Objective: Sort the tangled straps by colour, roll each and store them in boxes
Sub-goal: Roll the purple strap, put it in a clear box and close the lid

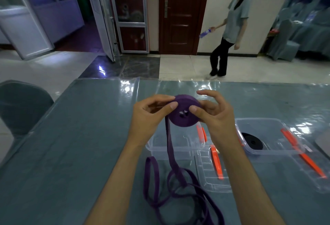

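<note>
Two bare hands hold a thick roll of purple strap (184,111) above a table (71,144) covered with clear plastic sheeting. The left hand (151,116) pinches the roll's left edge between thumb and fingertips, while the right hand (214,112) grips its right side, thumb pressed to the near face and index finger lifted above. From the roll, the unwound tail of the strap (171,153) drops to the table and lies in loose, tangled loops (178,189) at the near edge, between the forearms.

Just beyond the loops stands a clear plastic box (160,146) with an orange latch (201,133), directly under the raised roll. A clear lid (210,171) with an orange clip lies just right of it. Farther right, a second clear box (267,135) holds a rolled black strap (252,141), and its lid (312,167) with an orange clip rests on the table to the right.

At far right, beyond the table, a person (230,28) in a pale shirt and dark trousers walks across a tiled floor carrying a bottle (205,33), near a dark wooden door (180,14). A covered chair (21,103) stands at left.
</note>
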